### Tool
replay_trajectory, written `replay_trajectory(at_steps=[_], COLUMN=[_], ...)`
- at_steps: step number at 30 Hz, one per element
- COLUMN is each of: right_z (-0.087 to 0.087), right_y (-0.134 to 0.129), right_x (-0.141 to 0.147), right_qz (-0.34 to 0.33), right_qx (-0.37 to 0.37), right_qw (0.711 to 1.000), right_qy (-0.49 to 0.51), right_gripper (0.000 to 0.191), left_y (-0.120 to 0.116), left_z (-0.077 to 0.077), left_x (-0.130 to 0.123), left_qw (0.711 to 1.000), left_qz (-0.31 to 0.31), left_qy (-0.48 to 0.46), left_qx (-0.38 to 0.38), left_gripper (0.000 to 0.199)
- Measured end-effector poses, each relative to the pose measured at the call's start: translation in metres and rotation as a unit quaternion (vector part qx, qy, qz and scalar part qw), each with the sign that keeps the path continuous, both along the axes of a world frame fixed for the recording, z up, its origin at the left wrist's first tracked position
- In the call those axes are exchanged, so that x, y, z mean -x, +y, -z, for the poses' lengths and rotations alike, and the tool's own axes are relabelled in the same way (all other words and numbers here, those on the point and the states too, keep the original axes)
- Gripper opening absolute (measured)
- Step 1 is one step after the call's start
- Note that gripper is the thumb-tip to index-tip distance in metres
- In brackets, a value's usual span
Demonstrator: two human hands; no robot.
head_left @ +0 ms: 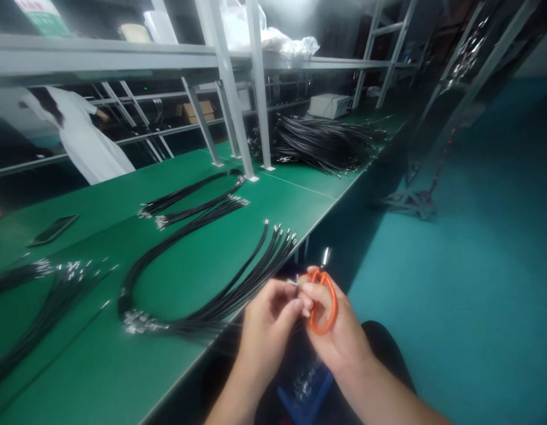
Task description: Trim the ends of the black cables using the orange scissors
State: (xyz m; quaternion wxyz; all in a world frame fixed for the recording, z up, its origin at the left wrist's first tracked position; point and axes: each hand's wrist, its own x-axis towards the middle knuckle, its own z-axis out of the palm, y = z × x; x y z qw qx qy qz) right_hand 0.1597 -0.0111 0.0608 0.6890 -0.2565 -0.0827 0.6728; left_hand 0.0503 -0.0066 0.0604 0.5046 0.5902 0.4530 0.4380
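Note:
Both hands meet in front of me, just off the table's front edge. In my right hand (pixel 333 319) are scissors with orange handles (pixel 334 310), their shiny metal tip (pixel 326 257) pointing away from me. The fingertips of my left hand (pixel 271 316) are pinched against the right fingers, at a small silvery end of what looks like a thin black cable (pixel 293 283). The fingers hide most of it. To the left, a looped bundle of black cables (pixel 143 265) with silvery ends lies on the green table (pixel 202 260), some strands running towards my hands.
More black cables (pixel 47 330) lie at the left, near a phone (pixel 54 230). A large cable pile (pixel 318 141) sits farther back beside metal posts (pixel 238 100). Below my hands is a blue bin (pixel 306 401) with small shiny bits. A person in white (pixel 87 136) is beyond the table.

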Motion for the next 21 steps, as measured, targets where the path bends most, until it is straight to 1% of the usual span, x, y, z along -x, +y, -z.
replay_trajectory(at_steps=[3,5,6,7,9,10,12,13,15,18,21], right_z=[0.001,0.002,0.003,0.003,0.004,0.004,0.005,0.006,0.009,0.014,0.017], right_y=[0.001,-0.001,-0.002,-0.004,-0.008,-0.009,-0.010,-0.010,-0.010,-0.011,-0.013], right_x=[0.001,-0.002,-0.005,-0.008,-0.015,-0.018,-0.022,-0.023,-0.022,-0.016,-0.011], right_qz=[0.001,0.013,0.032,0.060,0.109,0.118,0.105,0.099,0.105,0.153,0.214], right_qx=[0.001,-0.004,-0.010,-0.019,-0.054,-0.079,-0.128,-0.146,-0.159,-0.149,-0.147], right_qw=[1.000,0.996,0.989,0.976,0.928,0.899,0.848,0.829,0.807,0.781,0.742], right_qy=[-0.021,-0.088,-0.143,-0.210,-0.352,-0.414,-0.504,-0.530,-0.559,-0.586,-0.618], right_gripper=[0.020,0.021,0.023,0.026,0.031,0.033,0.034,0.033,0.030,0.030,0.036], left_y=[0.003,0.005,0.006,0.007,0.007,0.007,0.006,0.005,0.004,0.002,-0.002], left_z=[0.001,0.001,0.001,0.000,-0.001,-0.002,-0.002,-0.003,-0.004,-0.004,-0.003], left_x=[-0.003,-0.003,-0.002,-0.001,0.001,0.001,0.001,0.001,0.000,-0.002,-0.003], left_qw=[0.999,0.998,0.997,0.997,0.997,0.997,0.997,0.997,0.997,0.997,0.996], left_qz=[-0.004,-0.004,-0.004,-0.005,-0.004,-0.001,0.007,0.010,0.013,0.011,-0.001], left_qy=[-0.049,-0.060,-0.062,-0.062,-0.056,-0.053,-0.048,-0.047,-0.048,-0.053,-0.069], left_qx=[0.020,0.033,0.042,0.050,0.060,0.062,0.062,0.061,0.061,0.060,0.063], left_gripper=[0.009,0.010,0.011,0.012,0.015,0.015,0.016,0.016,0.016,0.016,0.013])
